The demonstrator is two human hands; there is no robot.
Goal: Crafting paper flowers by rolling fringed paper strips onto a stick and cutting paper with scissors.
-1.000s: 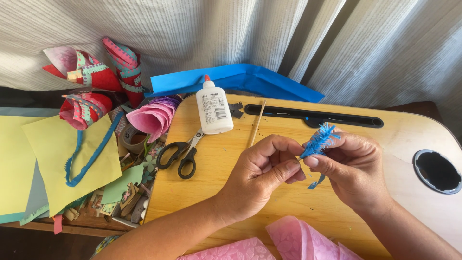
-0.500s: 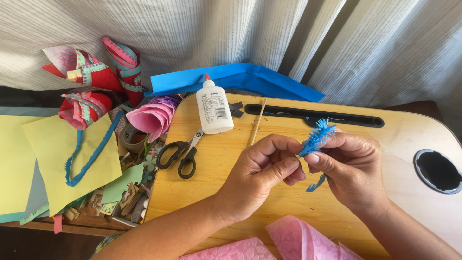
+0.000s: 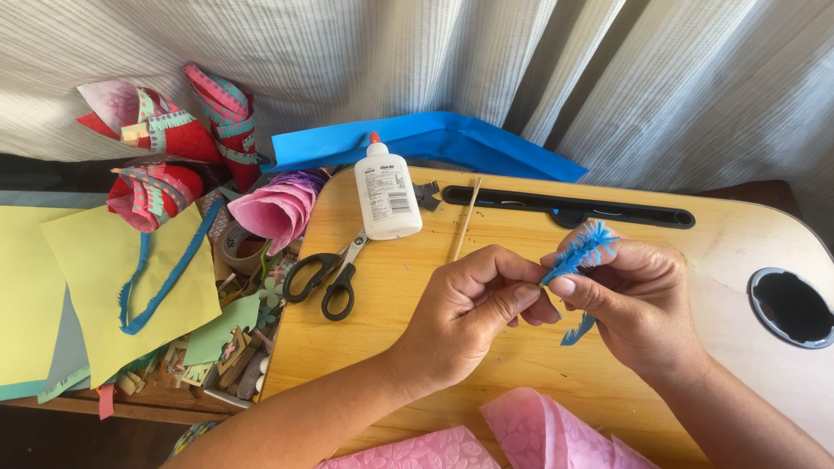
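Observation:
Over a wooden lap desk (image 3: 391, 287) both my hands work a small blue fringed paper strip (image 3: 584, 247). My right hand (image 3: 638, 300) pinches the rolled, feathery top of the strip between thumb and fingers. My left hand (image 3: 469, 313) meets it from the left, thumb and forefinger closed on the strip's lower part. A loose blue tail (image 3: 578, 330) hangs below my right hand.
A white glue bottle (image 3: 387, 193), black-handled scissors (image 3: 330, 276) and a thin wooden stick (image 3: 465, 220) lie on the desk behind my hands. Pink paper (image 3: 530, 434) sits at the front edge. Yellow sheets (image 3: 104, 278), paper cones (image 3: 278, 208) and blue paper (image 3: 434, 139) lie to the left and behind.
The blue fringed roll has shifted slightly up and right in my right hand as my fingers turn it. Both hands stay together at the same spot.

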